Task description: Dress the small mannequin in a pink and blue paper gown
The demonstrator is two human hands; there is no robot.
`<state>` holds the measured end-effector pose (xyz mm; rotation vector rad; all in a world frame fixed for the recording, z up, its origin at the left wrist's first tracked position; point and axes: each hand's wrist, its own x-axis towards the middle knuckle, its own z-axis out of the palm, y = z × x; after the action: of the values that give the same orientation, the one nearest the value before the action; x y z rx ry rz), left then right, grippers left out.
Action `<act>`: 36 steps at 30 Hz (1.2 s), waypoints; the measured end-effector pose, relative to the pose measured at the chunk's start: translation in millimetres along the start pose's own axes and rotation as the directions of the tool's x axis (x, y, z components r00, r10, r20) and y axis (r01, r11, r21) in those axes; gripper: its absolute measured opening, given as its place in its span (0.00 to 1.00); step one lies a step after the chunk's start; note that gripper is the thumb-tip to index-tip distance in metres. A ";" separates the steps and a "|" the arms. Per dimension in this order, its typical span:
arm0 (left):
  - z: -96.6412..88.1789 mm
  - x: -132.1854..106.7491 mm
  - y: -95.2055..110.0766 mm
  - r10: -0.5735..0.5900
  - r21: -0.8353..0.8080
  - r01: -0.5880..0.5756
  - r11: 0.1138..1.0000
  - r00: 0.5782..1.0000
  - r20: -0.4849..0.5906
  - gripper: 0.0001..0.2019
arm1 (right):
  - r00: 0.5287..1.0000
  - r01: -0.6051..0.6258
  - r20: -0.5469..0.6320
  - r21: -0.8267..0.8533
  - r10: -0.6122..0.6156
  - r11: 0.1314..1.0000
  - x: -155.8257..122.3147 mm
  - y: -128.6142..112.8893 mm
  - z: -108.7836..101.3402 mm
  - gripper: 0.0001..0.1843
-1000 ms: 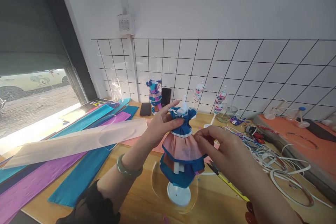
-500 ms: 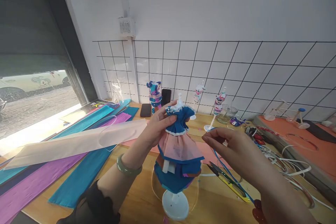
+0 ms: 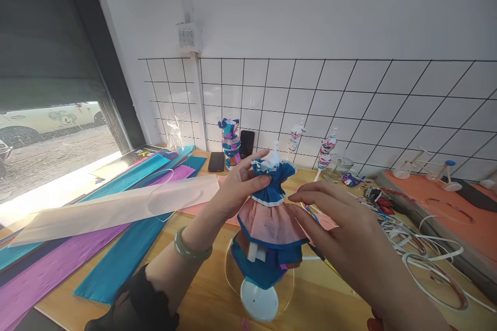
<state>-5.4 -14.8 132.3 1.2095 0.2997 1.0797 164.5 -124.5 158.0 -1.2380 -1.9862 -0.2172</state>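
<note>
A miniature dress form (image 3: 277,186) wears a blue ruffled bodice and a pink skirt (image 3: 267,220) with blue trim, above a lower tier of blue and brown pieces. My left hand (image 3: 235,186) is closed around its bodice, thumb in front. The round white base (image 3: 259,300) shows below the dress, tilted toward me. My right hand (image 3: 345,225) is at the right side of the waist, thumb and fingers apart, fingertips at or just beside the skirt. Whether they touch the fabric, I cannot tell. Scissors (image 3: 330,265) lie partly hidden beneath my right hand.
Strips of teal (image 3: 128,253), purple (image 3: 89,256) and pale pink crepe paper (image 3: 116,212) cover the left of the table. Behind stand other small dress forms (image 3: 232,142), phones (image 3: 216,162) and a glass bowl (image 3: 337,166). Cords (image 3: 411,238) lie right, beside an orange surface (image 3: 423,199).
My right hand has moved left to the dress's waist, and its pinched fingertips have come apart. The dress form has shifted slightly right in my left hand.
</note>
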 end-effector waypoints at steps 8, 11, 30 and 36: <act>-1.4 0.9 -1.0 -0.001 0.011 0.001 1.000 1.000 0.009 0.38 | 0.999 0.046 -0.024 -0.033 -0.047 0.998 0.9 2.6 3.2 0.07; -4.3 1.6 -2.6 0.000 -0.003 0.000 1.000 1.000 0.024 0.37 | 0.999 -0.036 0.018 -0.039 0.037 0.999 -0.3 12.5 -0.1 0.09; 13.2 -3.4 -3.0 0.015 0.239 0.004 0.971 0.997 -0.078 0.41 | 0.987 -0.159 0.008 0.055 0.158 0.986 3.1 -2.8 11.7 0.15; 27.5 -10.8 -9.2 0.188 0.555 -0.074 0.829 0.970 -0.153 0.39 | 0.982 -0.142 0.107 -0.121 0.155 0.982 -3.0 -10.3 23.1 0.15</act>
<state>13.1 -39.5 131.4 1.6492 0.7308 1.2889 144.7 -120.2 142.6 -1.4955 -1.9908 -0.1887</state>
